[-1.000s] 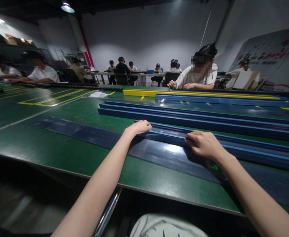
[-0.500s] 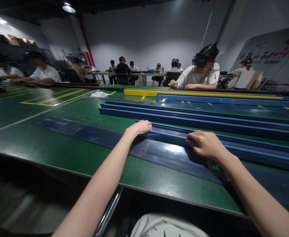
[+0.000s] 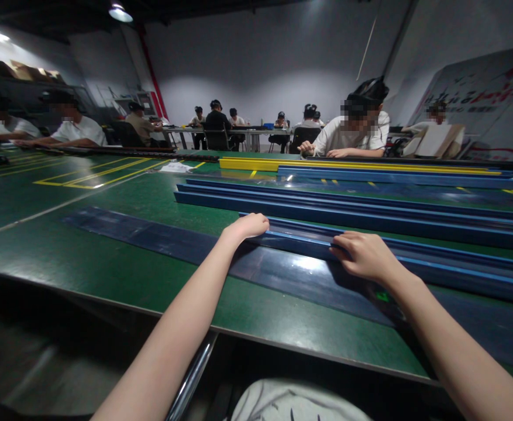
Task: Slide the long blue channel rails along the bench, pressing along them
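A long blue channel strip (image 3: 300,240) lies across the green table, its raised edges running off to the right. My left hand (image 3: 252,225) is closed over its left end, the fingers curled onto the rim. Further right along the same strip, my right hand (image 3: 364,254) grips the near edge with bent fingers; its fingertips are partly hidden. Beneath and in front of the strip is a flat, dark, shiny sheet (image 3: 159,238) that reaches out to the left. Just behind lies another blue channel piece (image 3: 238,202), which neither hand touches.
Yellow strips (image 3: 247,164) and a lighter blue strip (image 3: 309,175) lie at the far side, where a person (image 3: 357,126) leans on the table. White paper (image 3: 176,167) rests to the left of them. The table's near edge (image 3: 282,345) runs before my lap. Other people sit further back.
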`<state>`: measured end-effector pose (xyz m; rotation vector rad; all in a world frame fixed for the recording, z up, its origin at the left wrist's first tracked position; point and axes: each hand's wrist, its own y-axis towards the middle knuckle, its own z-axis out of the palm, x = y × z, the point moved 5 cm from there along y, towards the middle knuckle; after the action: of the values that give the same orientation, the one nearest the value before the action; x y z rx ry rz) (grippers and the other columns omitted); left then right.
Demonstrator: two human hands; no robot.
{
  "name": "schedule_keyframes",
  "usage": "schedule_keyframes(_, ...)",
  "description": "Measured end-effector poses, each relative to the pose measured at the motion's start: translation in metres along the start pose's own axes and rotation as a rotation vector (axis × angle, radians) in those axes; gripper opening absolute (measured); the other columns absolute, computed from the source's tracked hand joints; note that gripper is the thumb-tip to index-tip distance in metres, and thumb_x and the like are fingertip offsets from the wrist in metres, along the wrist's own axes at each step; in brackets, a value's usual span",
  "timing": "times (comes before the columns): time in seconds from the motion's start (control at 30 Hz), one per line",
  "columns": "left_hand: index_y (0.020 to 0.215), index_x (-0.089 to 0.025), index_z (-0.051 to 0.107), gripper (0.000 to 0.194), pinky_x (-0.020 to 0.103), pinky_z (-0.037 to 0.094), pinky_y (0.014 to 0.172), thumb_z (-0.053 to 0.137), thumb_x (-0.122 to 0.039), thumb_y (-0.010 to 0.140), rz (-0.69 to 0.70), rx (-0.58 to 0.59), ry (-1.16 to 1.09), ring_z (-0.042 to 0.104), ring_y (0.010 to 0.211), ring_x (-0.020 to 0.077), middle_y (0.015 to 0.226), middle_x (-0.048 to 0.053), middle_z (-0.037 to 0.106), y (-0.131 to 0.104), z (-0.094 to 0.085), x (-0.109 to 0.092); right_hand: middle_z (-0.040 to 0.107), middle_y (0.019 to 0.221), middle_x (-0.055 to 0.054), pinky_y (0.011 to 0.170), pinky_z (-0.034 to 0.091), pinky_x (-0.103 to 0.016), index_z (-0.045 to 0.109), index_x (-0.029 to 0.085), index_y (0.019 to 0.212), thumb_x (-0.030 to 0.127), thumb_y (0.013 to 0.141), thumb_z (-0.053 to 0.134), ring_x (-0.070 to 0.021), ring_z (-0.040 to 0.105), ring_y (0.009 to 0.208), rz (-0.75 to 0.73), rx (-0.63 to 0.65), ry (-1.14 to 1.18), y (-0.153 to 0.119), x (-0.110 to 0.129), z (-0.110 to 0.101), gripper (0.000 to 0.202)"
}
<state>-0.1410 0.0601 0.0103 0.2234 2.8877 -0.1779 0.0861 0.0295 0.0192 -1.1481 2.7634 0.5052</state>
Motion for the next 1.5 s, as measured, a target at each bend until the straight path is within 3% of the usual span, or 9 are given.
schedule_keyframes(1.5,0.089,-0.018,0.066,0.035,0.024,0.044,0.076,0.033,-0.020,0.077,-0.018,0.006,0.001,0.060,0.088,0.0179,0.095,0.007,0.066,0.0004,0.0015,0.0002,0.063,0.071,-0.007,0.055,0.028,-0.025,0.058,0.017,0.068,0.034,0.082,0.036,-0.0155,0.056,0.066,-0.009,-0.074,-0.020,0.0000,0.0011,-0.0011,0.031)
